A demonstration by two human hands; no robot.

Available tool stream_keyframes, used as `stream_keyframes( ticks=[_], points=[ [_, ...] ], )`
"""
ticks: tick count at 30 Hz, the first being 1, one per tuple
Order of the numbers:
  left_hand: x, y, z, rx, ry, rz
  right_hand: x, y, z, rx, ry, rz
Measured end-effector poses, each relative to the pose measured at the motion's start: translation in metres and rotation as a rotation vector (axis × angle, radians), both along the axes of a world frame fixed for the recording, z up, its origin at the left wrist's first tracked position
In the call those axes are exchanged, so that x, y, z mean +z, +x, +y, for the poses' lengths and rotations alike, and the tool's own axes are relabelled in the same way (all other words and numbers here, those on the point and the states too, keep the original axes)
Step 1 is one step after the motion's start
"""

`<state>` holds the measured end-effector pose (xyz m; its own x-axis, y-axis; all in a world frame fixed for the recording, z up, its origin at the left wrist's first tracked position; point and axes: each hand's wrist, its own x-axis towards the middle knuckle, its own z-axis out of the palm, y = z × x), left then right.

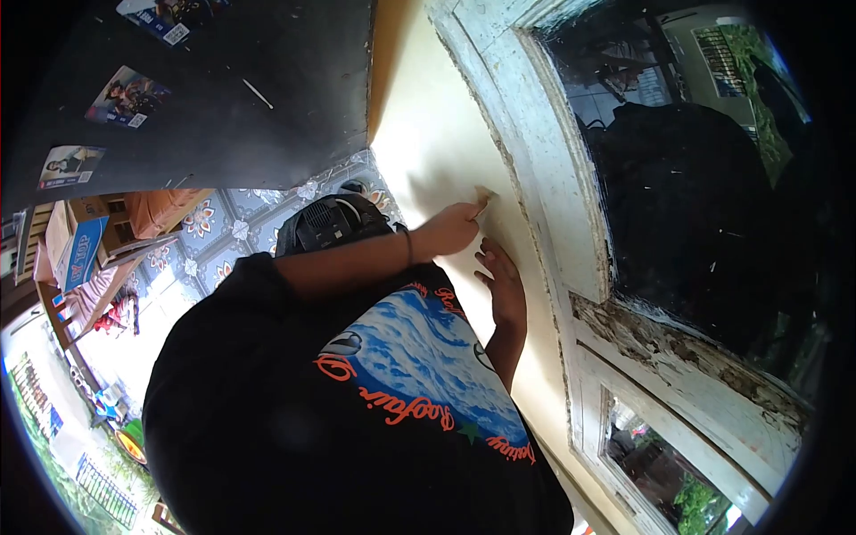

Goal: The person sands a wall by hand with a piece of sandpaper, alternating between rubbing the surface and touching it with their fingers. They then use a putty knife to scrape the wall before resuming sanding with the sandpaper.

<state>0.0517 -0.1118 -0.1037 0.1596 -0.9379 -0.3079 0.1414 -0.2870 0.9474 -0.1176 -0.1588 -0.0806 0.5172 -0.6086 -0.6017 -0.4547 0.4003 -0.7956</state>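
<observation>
Tan piece [484, 196]: pinched at your fingertips and pressed on the wall [437, 134], just beside the window frame [557, 205]. Sandpaper or scraper, I cannot tell.
Left hand [450, 230]: clamped on the tan piece, arm stretched across your chest.
Right hand [502, 283]: fingers spread, flat on the wall just below the left.
Slip risk: your grip is a fingertip pinch, so a hard stroke could pop the piece loose.
Frame risk: a stroke running right could knock your knuckles on the frame, whose paint is flaking, and the pane [704, 223] sits close behind it.
Hand risk: a downward stroke could scrape your right hand.
Shirt [419, 357]: orange script, upside down to you, not surely readable.
Stickers [127, 96]: on the dark panel [267, 89], print too small.
Box [85, 251]: blue lettering, blurred.
</observation>
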Motion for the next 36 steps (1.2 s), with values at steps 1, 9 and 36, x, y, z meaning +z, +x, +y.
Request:
stream_keyframes(
  ticks=[1, 9, 36],
  points=[
    [-0.002, 0.013, 0.008, -0.128, -0.026, 0.354, 0.002, 0.001, -0.001, 0.006, -0.002, 0.001],
    [0.024, 0.054, 0.025, 0.027, 0.041, 0.543, 0.019, 0.019, 0.006, 0.027, 0.134, -0.427],
    [-0.004, 0.059, 0.006, -0.042, 0.223, 0.270, 0.006, 0.048, 0.009, -0.633, 0.453, -0.638]
  ],
)
